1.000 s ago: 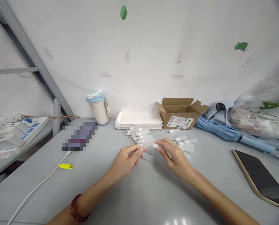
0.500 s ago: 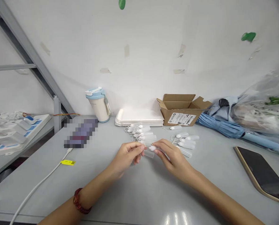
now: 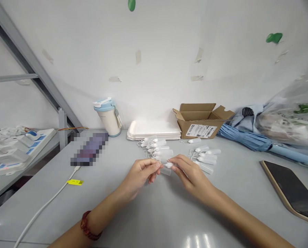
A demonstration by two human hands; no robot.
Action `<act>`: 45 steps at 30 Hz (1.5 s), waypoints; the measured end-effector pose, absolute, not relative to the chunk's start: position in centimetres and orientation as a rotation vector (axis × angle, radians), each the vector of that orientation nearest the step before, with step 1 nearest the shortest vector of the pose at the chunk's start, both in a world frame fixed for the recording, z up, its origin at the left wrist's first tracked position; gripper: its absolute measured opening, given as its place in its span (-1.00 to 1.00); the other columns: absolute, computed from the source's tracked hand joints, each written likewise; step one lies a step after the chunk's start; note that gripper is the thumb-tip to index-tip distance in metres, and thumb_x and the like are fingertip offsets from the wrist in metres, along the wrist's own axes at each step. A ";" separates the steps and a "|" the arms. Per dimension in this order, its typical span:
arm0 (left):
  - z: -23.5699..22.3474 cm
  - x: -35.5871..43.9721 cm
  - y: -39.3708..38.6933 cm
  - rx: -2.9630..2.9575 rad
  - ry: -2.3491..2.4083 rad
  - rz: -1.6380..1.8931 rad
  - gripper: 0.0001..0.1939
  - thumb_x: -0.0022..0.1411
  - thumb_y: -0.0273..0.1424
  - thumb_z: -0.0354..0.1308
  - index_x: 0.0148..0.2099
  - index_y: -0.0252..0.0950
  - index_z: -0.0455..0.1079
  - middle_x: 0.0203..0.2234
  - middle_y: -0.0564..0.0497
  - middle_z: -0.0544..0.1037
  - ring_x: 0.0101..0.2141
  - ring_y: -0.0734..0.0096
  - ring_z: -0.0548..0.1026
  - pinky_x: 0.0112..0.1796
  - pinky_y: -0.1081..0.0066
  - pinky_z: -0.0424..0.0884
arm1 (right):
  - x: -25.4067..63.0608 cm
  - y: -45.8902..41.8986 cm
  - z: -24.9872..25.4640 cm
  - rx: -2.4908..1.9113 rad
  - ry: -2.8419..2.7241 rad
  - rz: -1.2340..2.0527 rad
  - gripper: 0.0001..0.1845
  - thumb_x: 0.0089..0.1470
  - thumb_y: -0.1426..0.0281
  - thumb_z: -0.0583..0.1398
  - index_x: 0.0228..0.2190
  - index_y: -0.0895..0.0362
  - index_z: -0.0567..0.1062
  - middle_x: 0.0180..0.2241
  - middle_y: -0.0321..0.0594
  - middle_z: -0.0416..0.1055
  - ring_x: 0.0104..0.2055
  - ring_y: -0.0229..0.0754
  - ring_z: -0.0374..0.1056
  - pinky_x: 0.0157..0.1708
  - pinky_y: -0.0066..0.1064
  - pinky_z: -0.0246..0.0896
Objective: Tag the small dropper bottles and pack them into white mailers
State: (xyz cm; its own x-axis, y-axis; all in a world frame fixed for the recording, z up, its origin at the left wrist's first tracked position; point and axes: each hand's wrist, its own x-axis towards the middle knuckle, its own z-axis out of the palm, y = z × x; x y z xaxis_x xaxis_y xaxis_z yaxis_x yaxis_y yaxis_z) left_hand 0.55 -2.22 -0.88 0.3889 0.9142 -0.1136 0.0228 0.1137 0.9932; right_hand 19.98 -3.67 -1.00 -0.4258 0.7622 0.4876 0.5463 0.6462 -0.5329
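I see the right hand [image 3: 188, 171] pinching a small white-tipped bottle [image 3: 168, 165] between thumb and fingers, low over the table [image 3: 154, 217]; the left hand [image 3: 143, 174] is pinched nearly closed at its tip, though I cannot tell what it grips; more bottles [image 3: 160, 148] lie just beyond.

Blurred device [image 3: 89, 150], probably a phone

On the table [image 3: 154, 213], the tumbler [image 3: 108, 119] stands left of the envelope stack [image 3: 155, 130], the cardboard box [image 3: 202, 122] (flaps open) adjoins its right end, and the umbrella [image 3: 249, 138] lies right of the box.
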 end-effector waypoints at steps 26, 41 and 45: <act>-0.5 0.6 -2.6 1.139 0.892 0.840 -0.76 0.13 -0.27 0.13 -0.42 -0.37 0.42 -0.57 0.07 0.34 -0.62 0.62 0.21 -0.56 0.52 0.11 | 19.9 -3.9 -0.8 -0.972 -2.122 0.429 -0.78 0.21 0.49 -0.03 -0.16 0.17 0.35 -0.32 -0.15 0.33 -0.30 -0.21 0.28 -0.31 -0.38 0.22; -0.5 0.8 -2.6 1.066 0.884 0.829 -0.77 0.14 -0.30 0.13 -0.40 -0.38 0.43 -0.59 0.09 0.31 -0.62 0.64 0.21 -0.55 0.53 0.10 | 19.7 -4.1 -0.7 -0.962 -2.108 0.468 -0.76 0.21 0.48 -0.04 -0.14 0.13 0.36 -0.32 -0.13 0.35 -0.29 -0.19 0.29 -0.31 -0.34 0.24; -0.4 0.7 -2.6 1.042 0.880 0.824 -0.78 0.15 -0.30 0.13 -0.37 -0.39 0.45 -0.59 0.09 0.30 -0.62 0.64 0.21 -0.55 0.53 0.10 | 19.8 -4.0 -0.7 -0.978 -2.103 0.457 -0.76 0.20 0.49 -0.03 -0.13 0.15 0.35 -0.32 -0.14 0.34 -0.29 -0.20 0.28 -0.31 -0.35 0.24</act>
